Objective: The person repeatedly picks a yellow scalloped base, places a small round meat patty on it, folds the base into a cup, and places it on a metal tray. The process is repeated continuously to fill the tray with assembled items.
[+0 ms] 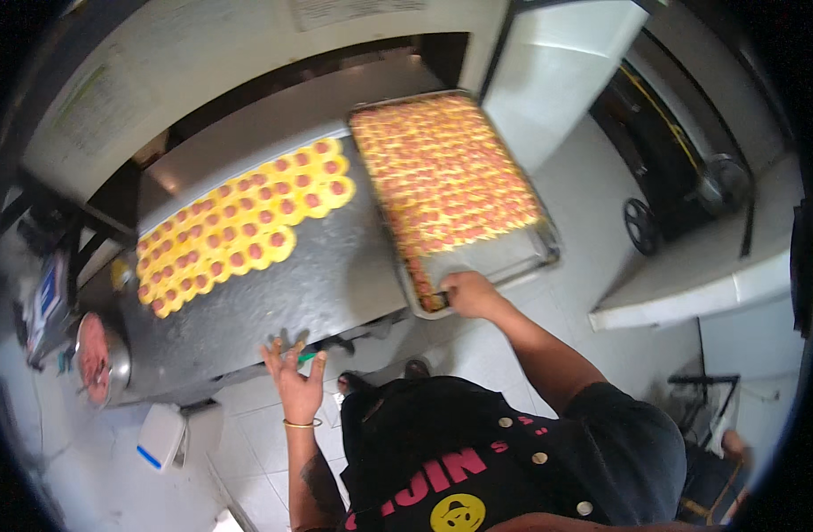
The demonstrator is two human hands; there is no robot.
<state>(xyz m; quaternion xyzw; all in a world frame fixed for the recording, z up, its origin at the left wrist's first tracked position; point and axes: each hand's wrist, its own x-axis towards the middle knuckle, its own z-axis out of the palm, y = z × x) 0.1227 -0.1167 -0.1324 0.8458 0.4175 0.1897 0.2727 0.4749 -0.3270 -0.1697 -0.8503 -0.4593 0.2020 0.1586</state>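
Rows of flat yellow dough rounds (247, 213), each with a dab of reddish filling in its middle, lie overlapping on the dark metal worktable (335, 257). To their right, a big metal tray (538, 257) is packed with rows of small yellow-and-red filled pieces (442, 168); its near right part is bare. My right hand (468, 294) reaches into the tray's near end, beside a single row of pieces along its left side. Its fingers are closed around something dark, too small to make out. Off the table's front edge, my left hand (294, 381) is open with fingers spread, holding nothing.
A metal bowl of pinkish filling (102, 359) stands at the table's left end, near a scale-like device (51, 293). Below is a white bin (165, 436). A white panel (557, 71) rises behind the tray; a machine with a handwheel (641, 226) stands right.
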